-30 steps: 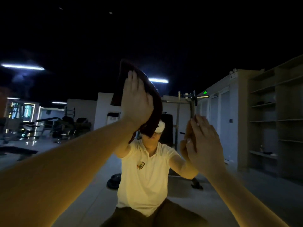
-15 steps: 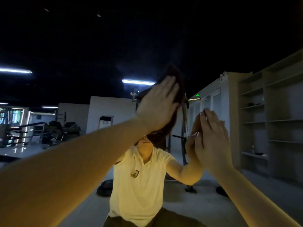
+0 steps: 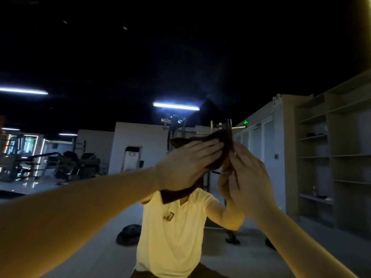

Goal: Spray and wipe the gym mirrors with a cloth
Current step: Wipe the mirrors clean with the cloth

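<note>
Left hand [image 3: 188, 163] presses the dark brown cloth [image 3: 218, 135] flat against the mirror [image 3: 120, 57], fingers straight — right hand [image 3: 247, 181] just beside it, fingers extended, holding nothing.

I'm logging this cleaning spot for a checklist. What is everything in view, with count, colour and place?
mirror: one, fills the view, reflecting a dark gym
cloth: one, dark brown, flat on the mirror under the left hand
ceiling strip lights: two bright, white, reflected overhead
exit sign: one, green, reflected right of centre
shelving: one unit, grey-beige, reflected at right
rack: one, metal, reflected behind the cloth
weight plates: at least two, black, on the reflected floor
shirt: one, pale yellow, on the reflected person, bottom centre
left hand: one, straight fingers pressing the cloth
right hand: one, flat against the mirror beside the cloth
</note>
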`<state>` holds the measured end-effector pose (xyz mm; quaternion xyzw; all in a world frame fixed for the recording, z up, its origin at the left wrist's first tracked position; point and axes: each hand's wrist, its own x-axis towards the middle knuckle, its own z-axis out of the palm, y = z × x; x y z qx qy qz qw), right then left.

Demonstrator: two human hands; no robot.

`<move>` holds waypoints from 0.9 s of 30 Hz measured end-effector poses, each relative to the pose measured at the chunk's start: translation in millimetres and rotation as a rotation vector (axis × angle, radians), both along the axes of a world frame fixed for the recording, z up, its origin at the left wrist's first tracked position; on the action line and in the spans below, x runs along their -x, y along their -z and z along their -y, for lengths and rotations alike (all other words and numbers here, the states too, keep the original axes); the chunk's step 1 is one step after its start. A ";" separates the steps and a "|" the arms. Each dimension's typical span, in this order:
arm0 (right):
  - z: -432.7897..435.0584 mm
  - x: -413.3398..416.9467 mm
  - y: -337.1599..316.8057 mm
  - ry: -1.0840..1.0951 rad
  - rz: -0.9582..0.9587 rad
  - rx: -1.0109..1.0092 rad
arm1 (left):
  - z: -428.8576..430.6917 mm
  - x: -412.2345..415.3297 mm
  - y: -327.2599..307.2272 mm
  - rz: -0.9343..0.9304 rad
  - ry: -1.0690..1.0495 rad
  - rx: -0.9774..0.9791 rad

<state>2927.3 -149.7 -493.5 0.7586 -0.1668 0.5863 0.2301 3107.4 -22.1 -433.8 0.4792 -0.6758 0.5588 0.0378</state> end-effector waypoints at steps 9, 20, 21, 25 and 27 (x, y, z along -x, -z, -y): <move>8.2 0.6 -15.9 0.022 0.055 0.053 | 1.7 13.4 -125.9 -0.503 -0.233 0.522; 65.0 13.1 -89.2 0.196 0.206 -0.015 | -0.8 -2.0 -142.0 -0.065 -0.234 0.218; 66.2 11.7 -84.7 0.192 0.206 -0.009 | -2.9 1.9 -161.2 -0.174 -0.251 0.310; 69.8 9.4 -76.5 0.197 0.193 0.009 | 22.6 32.0 -197.3 -0.520 -0.215 0.538; 70.4 8.4 -75.3 0.185 0.194 0.010 | 41.6 51.6 -171.7 -0.482 -0.181 0.532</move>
